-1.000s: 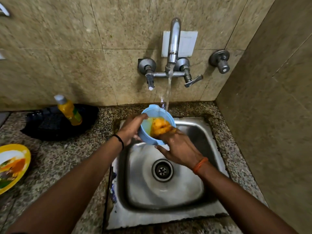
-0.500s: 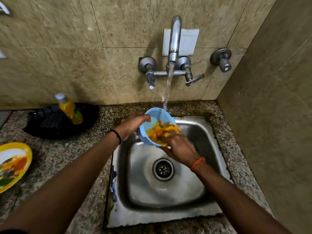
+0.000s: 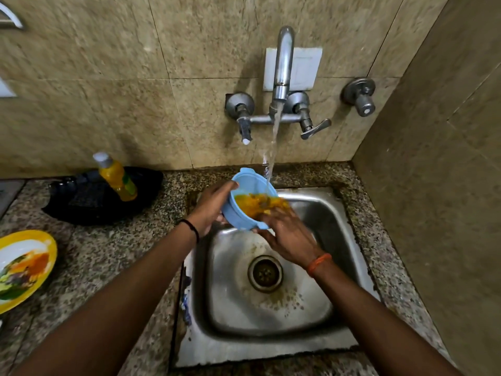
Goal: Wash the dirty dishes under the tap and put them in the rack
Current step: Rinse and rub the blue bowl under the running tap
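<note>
- The steel sink (image 3: 271,346) is the landmark: its basin is wet, with yellowish specks scattered around the drain (image 3: 265,273).
- The tap (image 3: 282,66) on the wall behind the sink is running; its stream falls to the far rim of the blue bowl (image 3: 241,215), held tilted over the sink's far left corner.
- Left of the sink on the counter are a black rack (image 3: 81,202) with a yellow bottle (image 3: 119,180) in it and, further left, a dirty yellow plate (image 3: 24,267), unwashed.
- The left hand (image 3: 211,207) grips the bowl's outer wall, fingers curled round it.
- The right hand (image 3: 287,234) has its fingers reaching into the bowl among the blurred orange residue (image 3: 257,203); how far they are curled I cannot tell.
- Risks, as I judge them: the wet, tilted bowl could slip from a one-handed grip; water striking the rim could splash onto the counter; loosened food could clog the drain.
- Compared with half a second ago, the residue looks more smeared and spread, and the right hand sits slightly further across the bowl's mouth; the bowl has barely moved.
</note>
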